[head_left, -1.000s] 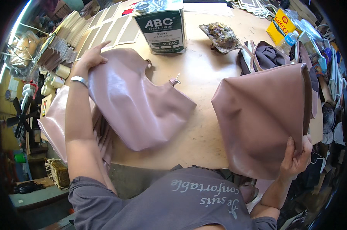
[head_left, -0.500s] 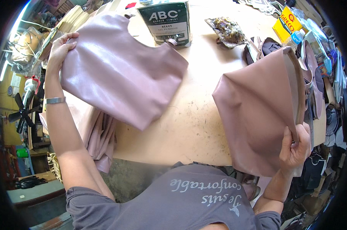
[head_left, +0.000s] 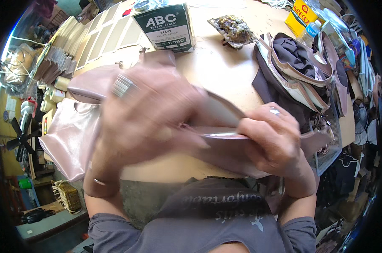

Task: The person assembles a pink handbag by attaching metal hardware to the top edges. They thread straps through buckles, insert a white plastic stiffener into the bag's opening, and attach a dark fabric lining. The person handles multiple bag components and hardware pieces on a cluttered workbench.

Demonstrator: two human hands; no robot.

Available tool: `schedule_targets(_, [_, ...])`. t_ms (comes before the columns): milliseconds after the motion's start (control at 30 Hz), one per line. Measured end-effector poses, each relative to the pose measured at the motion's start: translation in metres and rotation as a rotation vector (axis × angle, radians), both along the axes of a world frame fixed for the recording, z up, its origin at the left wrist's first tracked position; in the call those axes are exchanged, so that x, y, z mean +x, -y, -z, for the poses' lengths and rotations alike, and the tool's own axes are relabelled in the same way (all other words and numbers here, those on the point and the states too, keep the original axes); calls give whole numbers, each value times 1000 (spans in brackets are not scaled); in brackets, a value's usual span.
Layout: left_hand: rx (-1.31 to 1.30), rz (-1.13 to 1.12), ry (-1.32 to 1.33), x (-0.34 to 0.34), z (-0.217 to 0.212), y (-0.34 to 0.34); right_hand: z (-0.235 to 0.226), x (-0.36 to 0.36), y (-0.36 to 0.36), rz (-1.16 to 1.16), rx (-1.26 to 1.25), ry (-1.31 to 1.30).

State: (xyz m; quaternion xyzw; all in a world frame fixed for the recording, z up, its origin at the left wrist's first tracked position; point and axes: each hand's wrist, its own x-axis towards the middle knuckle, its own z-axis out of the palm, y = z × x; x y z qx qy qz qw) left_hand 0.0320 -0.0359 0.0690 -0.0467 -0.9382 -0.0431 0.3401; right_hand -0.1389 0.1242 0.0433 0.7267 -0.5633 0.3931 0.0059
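Note:
A dusty-pink leather-like bag [head_left: 229, 154] is in front of me, its mouth facing up between my hands. My right hand [head_left: 272, 137] is closed around the right part of its rim. Smeared by motion, my left hand [head_left: 153, 107] is over the left end of the mouth; whether its fingers grip the rim is not clear. Beyond and left of that hand lies another pink piece [head_left: 87, 84] with small metal fittings near its upper edge. A further shiny pink bag-shaped piece [head_left: 70, 139] hangs over the table's left edge. The left hand hides much of these pieces.
On the table [head_left: 203, 69] stands a green-and-white rectangular tin [head_left: 167, 31]. Nearby are a clear bag of small parts [head_left: 233, 31] and pale strips [head_left: 100, 40]. Dark-lined pieces [head_left: 296, 55] lie at the right, above a mesh basket [head_left: 332, 147]. Thread spools [head_left: 58, 95] stand left.
My left hand has released the pink piece on the left and swung right to the bag's mouth. My right hand has brought the bag leftward and turned its opening up.

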Motion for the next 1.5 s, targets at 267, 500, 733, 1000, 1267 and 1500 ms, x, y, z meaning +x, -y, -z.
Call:
schedule_targets(267, [-167,-308,486,1,10,-57,7,-17,27,-244,389,342])
schedule_targets(500, [3,469,513,19,0,-89,15,-28,70,-61,225,-254])
schedule_targets(733, [104,240,690,17,-3,-69,-13,-77,48,-304,750,-119])
schedule_targets(1000, [-38,132,645,18,-4,-80,-3,-60,22,-166,1283,-466])
schedule_targets(1267, [38,767,833,24,-32,-94,23,-68,77,43,1249,-714])
schedule_targets(1500, [288,514,826,9,-36,-54,55,-110,81,-82,1383,9])
